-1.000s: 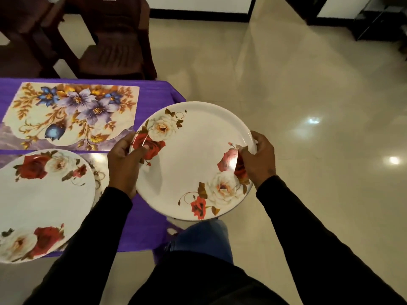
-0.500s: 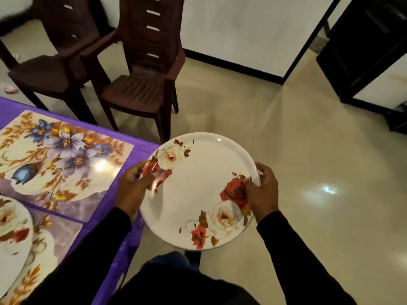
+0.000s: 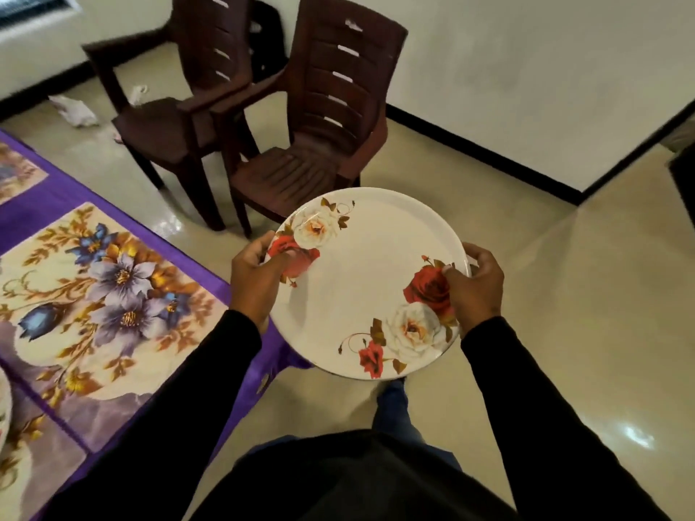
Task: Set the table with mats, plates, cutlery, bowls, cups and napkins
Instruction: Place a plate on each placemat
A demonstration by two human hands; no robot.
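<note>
Both hands, left hand and right hand, still grip the plate, seemingly carried past the table.

The plate has been carried off the table edge and now hangs over the floor. The second plate has slid almost out of view at the left.

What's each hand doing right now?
Left hand: grips the left rim of the plate.
Right hand: grips the plate's right rim.
</note>
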